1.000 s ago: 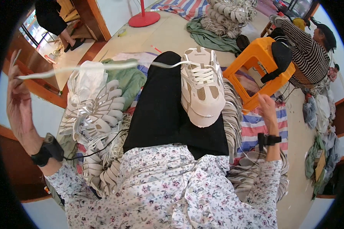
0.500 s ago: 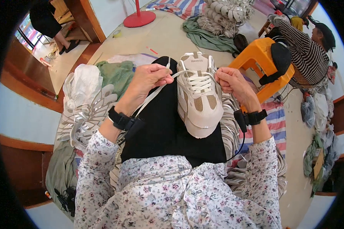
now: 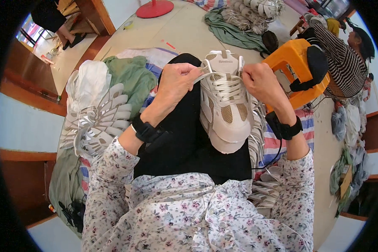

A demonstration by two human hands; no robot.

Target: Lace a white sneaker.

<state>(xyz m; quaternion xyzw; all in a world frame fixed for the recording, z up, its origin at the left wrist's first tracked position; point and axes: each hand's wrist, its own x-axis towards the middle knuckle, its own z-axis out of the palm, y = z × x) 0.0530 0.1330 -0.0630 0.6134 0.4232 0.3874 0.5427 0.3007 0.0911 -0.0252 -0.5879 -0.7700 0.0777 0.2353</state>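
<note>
A beige and white sneaker (image 3: 227,128) rests on my black-covered lap, toe toward me. Its pale shoelace (image 3: 227,91) crosses the front in several rows. At the upper left eyelets, my left hand (image 3: 177,82) is closed, pinching the lace between thumb and finger. One strand runs from there across the tongue (image 3: 224,63). My right hand (image 3: 262,82) is closed with curled fingers against the shoe's upper right edge; what its fingertips grip is hidden.
Strung shoe uppers (image 3: 98,122) lie at my left beside green cloth (image 3: 128,77). A yellow stool (image 3: 287,54) with a black pad stands at the right, before a seated person in stripes (image 3: 344,63). More uppers (image 3: 243,19) lie at the back, near a red round base (image 3: 154,9).
My left hand has come in to the shoe's left eyelets, and the long strand beside it no longer shows. My right hand stays at the right edge. The whole view has shifted slightly.
</note>
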